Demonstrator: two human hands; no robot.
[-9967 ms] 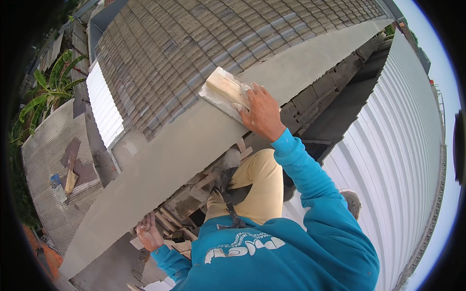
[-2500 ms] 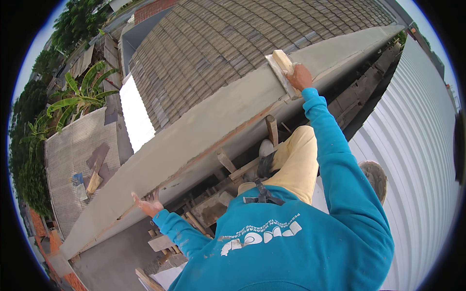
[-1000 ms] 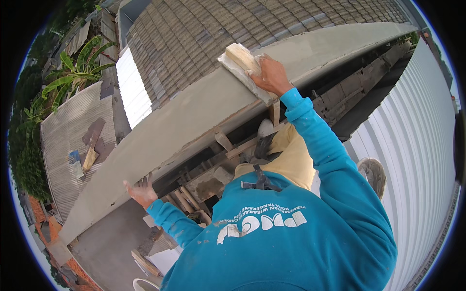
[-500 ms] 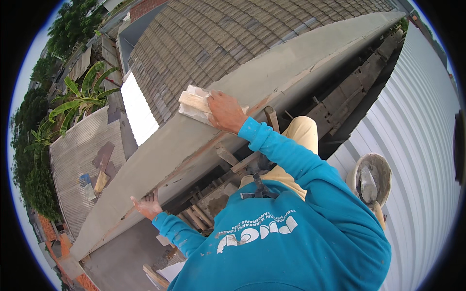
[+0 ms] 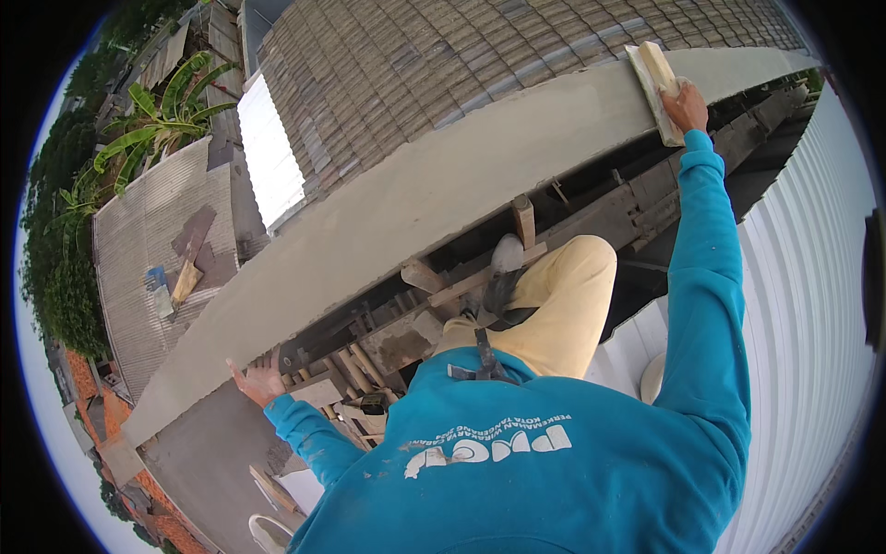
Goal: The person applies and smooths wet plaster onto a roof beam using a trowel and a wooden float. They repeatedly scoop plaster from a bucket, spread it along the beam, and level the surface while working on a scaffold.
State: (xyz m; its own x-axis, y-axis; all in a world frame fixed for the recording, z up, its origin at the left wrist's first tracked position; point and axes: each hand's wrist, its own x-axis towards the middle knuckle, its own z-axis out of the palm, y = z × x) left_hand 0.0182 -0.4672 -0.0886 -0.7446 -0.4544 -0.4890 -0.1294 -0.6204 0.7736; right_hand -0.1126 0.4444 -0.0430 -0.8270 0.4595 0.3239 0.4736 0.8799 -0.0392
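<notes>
At the far right end of a smooth grey plastered wall top (image 5: 434, 189), my right hand (image 5: 684, 109) grips the wooden handle of a plastering float (image 5: 646, 81). The float's pale, plaster-smeared board lies against the grey surface, its long side running across the band. Low on the left, my left hand (image 5: 261, 379) rests at the near edge of the same wall, fingers spread and holding no tool. Both arms reach out wide in blue sleeves.
Beyond the wall slopes a tiled roof (image 5: 388, 83). On the near side is a gap with wooden props (image 5: 524, 222) and planks beside my legs. Corrugated metal sheeting (image 5: 794, 305) spans the right. A bucket's rim (image 5: 652, 379) shows partly behind my arm.
My right hand has carried the float far to the right along the wall top, and that arm is now stretched out. My left hand stays at the wall edge, slightly shifted in view.
</notes>
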